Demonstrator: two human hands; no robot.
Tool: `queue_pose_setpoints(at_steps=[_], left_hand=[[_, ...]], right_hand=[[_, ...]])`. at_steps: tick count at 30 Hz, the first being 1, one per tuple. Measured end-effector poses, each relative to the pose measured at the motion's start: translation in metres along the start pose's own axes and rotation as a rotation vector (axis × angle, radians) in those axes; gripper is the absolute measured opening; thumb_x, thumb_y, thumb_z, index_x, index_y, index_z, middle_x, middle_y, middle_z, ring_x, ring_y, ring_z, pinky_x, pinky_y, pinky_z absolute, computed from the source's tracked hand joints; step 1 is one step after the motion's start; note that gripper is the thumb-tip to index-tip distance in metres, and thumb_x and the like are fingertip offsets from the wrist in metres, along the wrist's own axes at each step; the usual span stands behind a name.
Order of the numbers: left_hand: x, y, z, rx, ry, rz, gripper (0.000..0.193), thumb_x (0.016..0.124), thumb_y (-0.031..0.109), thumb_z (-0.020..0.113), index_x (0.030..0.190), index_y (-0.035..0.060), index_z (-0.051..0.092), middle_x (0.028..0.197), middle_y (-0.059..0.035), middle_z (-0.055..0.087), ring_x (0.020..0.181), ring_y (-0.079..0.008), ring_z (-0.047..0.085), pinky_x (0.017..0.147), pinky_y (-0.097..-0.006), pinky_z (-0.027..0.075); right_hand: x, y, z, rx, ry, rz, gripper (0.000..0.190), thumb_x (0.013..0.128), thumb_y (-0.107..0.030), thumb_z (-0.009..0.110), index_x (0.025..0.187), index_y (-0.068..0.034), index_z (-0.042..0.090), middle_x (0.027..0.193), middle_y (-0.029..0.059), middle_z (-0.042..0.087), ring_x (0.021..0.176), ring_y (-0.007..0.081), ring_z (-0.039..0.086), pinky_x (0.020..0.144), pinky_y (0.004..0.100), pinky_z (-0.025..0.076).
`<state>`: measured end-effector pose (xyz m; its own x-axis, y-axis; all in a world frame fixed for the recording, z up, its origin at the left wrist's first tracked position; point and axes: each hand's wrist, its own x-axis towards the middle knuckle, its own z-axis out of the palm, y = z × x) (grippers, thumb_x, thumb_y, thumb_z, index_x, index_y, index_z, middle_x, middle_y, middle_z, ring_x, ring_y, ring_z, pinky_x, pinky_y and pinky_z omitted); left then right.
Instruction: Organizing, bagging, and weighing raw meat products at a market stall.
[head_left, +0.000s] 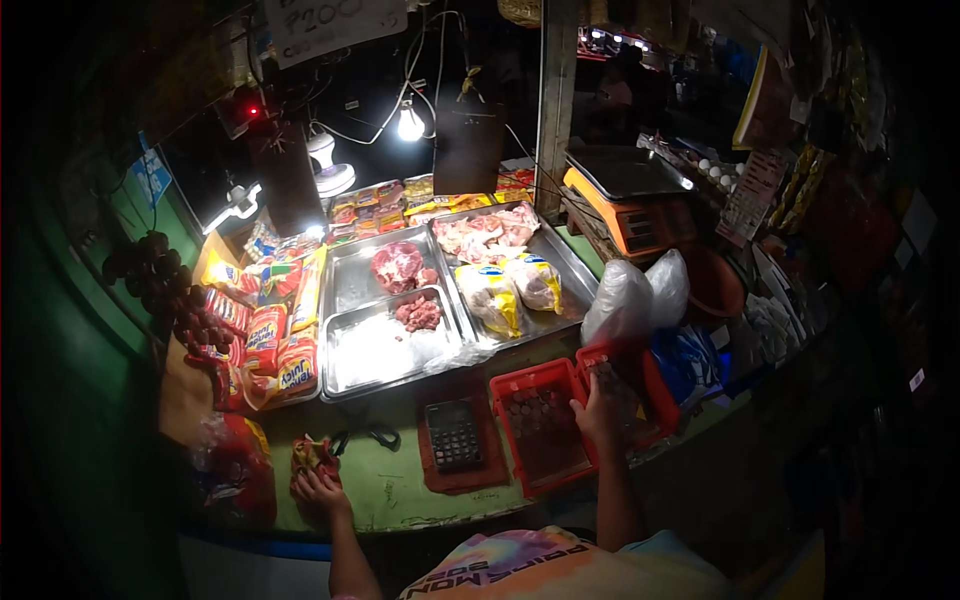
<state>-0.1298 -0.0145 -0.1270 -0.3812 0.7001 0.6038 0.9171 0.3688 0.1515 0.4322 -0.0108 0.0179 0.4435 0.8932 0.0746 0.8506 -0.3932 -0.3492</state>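
Observation:
My left hand (319, 491) rests on a crumpled reddish-yellow cloth or packet (313, 456) on the green counter, beside black-handled scissors (384, 436). My right hand (595, 414) is over the touching rims of two red plastic baskets, its fingers apart and pointing away from me; whether it holds anything is not clear. Coins lie in the left red basket (501, 420). The right red basket (670, 409) holds coins and other small things that are hard to make out. Between my hands, a black calculator (454, 435) lies on a dark red mat (487, 476).
Metal trays (345, 262) hold raw meat (397, 266) and bagged chickens (489, 300). Hot dog packs (266, 337) are at left. An orange weighing scale (626, 217), white plastic bags (619, 300) and blue bags (686, 356) stand at right. Lit bulbs (411, 124) hang above.

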Motion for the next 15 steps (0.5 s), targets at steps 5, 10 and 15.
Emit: queue_pose_setpoints(at_steps=[5, 10, 15], left_hand=[[-0.001, -0.007, 0.002, 0.030, -0.004, -0.004, 0.042, 0.088, 0.027, 0.061, 0.124, 0.0046, 0.061, 0.129, -0.0205, 0.053, 0.124, -0.0444, 0.044, 0.108, -0.0545, 0.034], [0.001, 0.000, -0.007, 0.082, -0.058, -0.020, 0.044, 0.092, 0.030, 0.058, 0.127, 0.0037, 0.060, 0.133, -0.0201, 0.052, 0.123, -0.0428, 0.045, 0.109, -0.0528, 0.033], [0.004, -0.001, -0.005, 0.023, -0.033, 0.025, 0.043, 0.089, 0.028, 0.060, 0.124, 0.0022, 0.060, 0.129, -0.0204, 0.053, 0.124, -0.0443, 0.044, 0.107, -0.0532, 0.036]], right_hand=[[0.002, 0.002, 0.006, 0.029, -0.001, -0.034, 0.069, 0.089, -0.028, 0.063, 0.147, -0.007, 0.033, 0.116, 0.0257, 0.063, 0.092, 0.0455, 0.064, 0.077, 0.0512, 0.051], [0.003, 0.004, 0.006, 0.104, -0.002, -0.057, 0.068, 0.088, -0.027, 0.063, 0.147, -0.007, 0.034, 0.114, 0.0261, 0.064, 0.092, 0.0450, 0.064, 0.076, 0.0510, 0.051], [0.000, 0.006, 0.007, 0.136, -0.016, -0.002, 0.069, 0.088, -0.027, 0.063, 0.147, -0.007, 0.034, 0.111, 0.0262, 0.065, 0.091, 0.0449, 0.064, 0.075, 0.0511, 0.051]])
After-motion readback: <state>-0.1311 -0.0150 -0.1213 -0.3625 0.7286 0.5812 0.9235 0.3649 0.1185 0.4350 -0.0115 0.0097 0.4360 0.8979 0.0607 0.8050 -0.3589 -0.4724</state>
